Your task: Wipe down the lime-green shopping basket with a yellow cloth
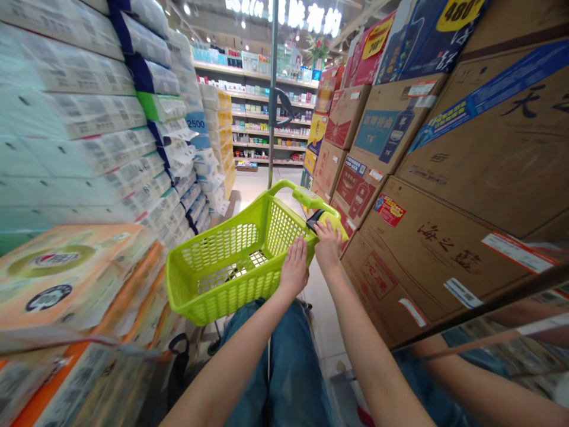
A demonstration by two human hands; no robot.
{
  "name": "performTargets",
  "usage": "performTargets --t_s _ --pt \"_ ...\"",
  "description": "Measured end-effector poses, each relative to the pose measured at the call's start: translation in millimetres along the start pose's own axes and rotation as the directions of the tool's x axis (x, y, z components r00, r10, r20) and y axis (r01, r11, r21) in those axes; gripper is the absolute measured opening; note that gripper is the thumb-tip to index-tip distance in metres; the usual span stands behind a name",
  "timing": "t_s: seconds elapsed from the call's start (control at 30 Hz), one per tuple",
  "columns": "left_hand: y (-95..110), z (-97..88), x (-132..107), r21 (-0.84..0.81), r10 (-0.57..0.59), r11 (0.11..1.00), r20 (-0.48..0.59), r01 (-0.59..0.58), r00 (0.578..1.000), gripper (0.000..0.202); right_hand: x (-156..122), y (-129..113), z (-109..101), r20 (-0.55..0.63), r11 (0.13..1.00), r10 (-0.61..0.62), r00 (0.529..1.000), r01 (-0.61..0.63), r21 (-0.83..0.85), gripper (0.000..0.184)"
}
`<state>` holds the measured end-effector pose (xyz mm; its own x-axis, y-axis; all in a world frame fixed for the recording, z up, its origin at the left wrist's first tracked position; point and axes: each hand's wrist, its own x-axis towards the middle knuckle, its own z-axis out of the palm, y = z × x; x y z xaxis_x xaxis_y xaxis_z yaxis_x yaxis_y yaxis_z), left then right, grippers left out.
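Gripping the near rim of a lime-green plastic basket [231, 299], the person's hands sit apart. The left hand [294, 267] lies flat on the rim with its fingers spread, while the right hand [328, 244] curls over the rim at the right, against a black object [315, 220], possibly a phone, though its fingers hide too much to tell. The basket stands on the floor tiles [324, 314] just ahead of the person's jeans [275, 367], its long handle [284, 188] rising towards the far side. Something dark lies on the basket's floor, too obscured to identify.

Tall stacks of wrapped tissue packs [98, 136] line the left, with orange-and-white packs [57, 284] nearest. Cardboard cartons [444, 237] wall the right, and stocked shelves [271, 118] stand far off beyond a metal pole [272, 107].

The gap looks tight. A swing left could catch the lower packs and bring the loosely piled stack down, and a knock against the cartons could jolt the black object from under the right hand, dropping it.
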<state>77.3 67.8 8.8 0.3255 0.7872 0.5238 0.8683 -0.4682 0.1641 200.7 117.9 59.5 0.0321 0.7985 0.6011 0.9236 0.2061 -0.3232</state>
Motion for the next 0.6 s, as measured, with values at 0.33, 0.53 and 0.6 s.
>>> performTargets --t_s 0.33,0.53,0.6 --pt "8 -18.4 -7 -0.067 0.094 0.994 0.056 -0.09 0.994 0.099 14 40 -37 0.049 0.999 -0.041 0.998 0.039 0.031 0.057" --pt "5 -20.9 -16 -0.063 0.125 0.991 0.064 -0.121 0.99 0.101 13 51 -36 -0.005 0.998 -0.01 1.0 0.011 0.064 0.057" --pt "4 -22.0 -20 -0.05 0.146 0.988 0.062 -0.143 0.987 0.1 5 47 -35 -0.018 0.996 -0.01 1.0 0.011 0.09 0.058"
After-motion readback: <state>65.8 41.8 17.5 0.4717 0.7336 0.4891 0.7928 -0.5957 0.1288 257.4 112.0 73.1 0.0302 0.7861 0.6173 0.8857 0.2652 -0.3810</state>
